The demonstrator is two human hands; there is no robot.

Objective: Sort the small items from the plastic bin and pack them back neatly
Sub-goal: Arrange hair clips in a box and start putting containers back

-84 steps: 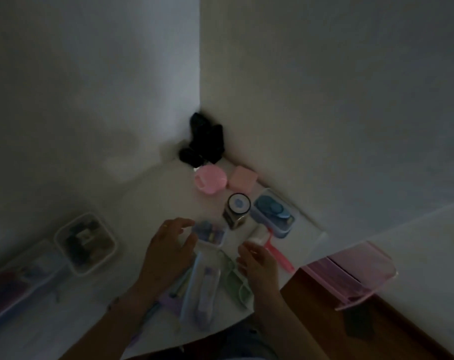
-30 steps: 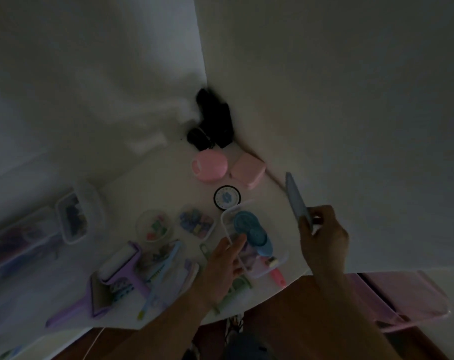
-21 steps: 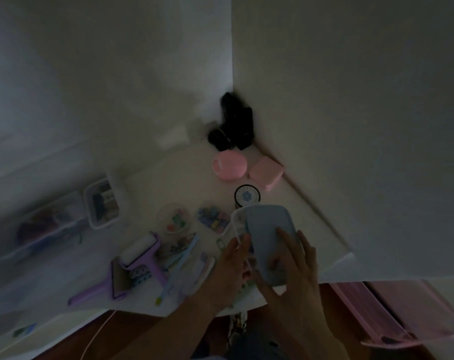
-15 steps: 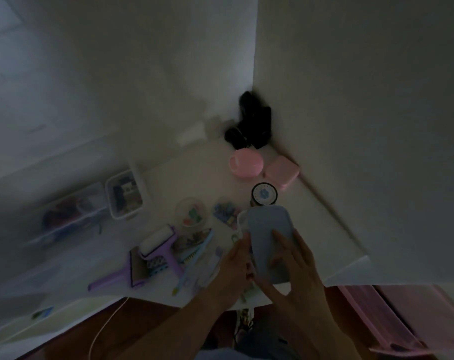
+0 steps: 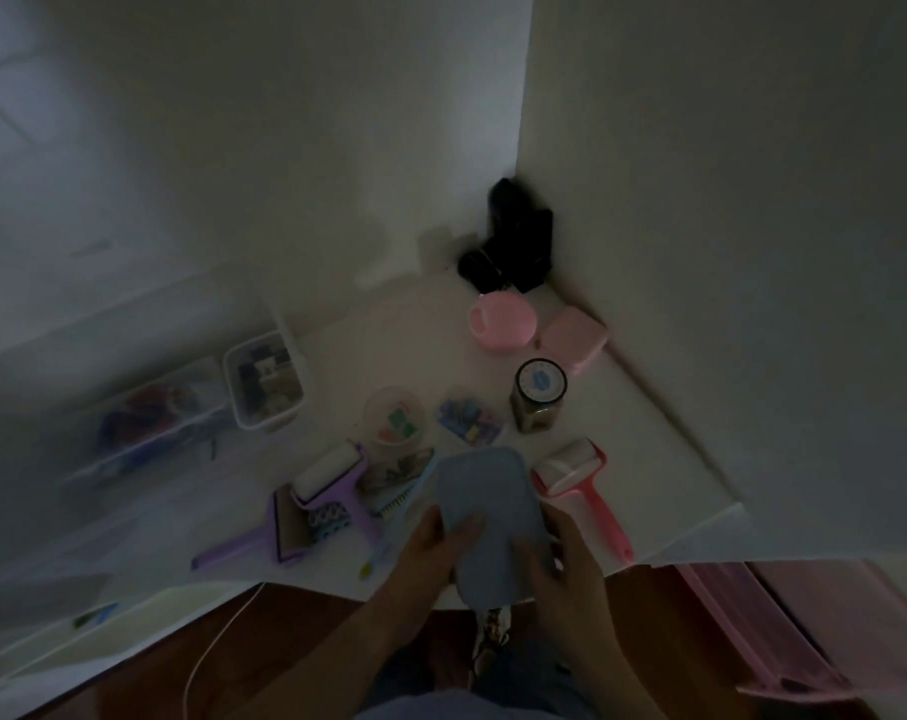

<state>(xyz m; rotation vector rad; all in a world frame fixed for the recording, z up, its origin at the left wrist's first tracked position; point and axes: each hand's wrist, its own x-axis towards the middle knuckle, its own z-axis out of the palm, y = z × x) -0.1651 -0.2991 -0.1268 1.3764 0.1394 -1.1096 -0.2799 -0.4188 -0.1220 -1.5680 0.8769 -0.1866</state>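
Plastic bin (image 5: 488,517) (blue lid on) gripped by left hand (image 5: 420,558) and right hand (image 5: 571,563) at table edge (image 5: 306,582).

I can read no text anywhere in this dim view; the jar (image 5: 538,397) has a round label on its lid, just behind the blue lid (image 5: 488,517) I hold, but its print is too small and blurred
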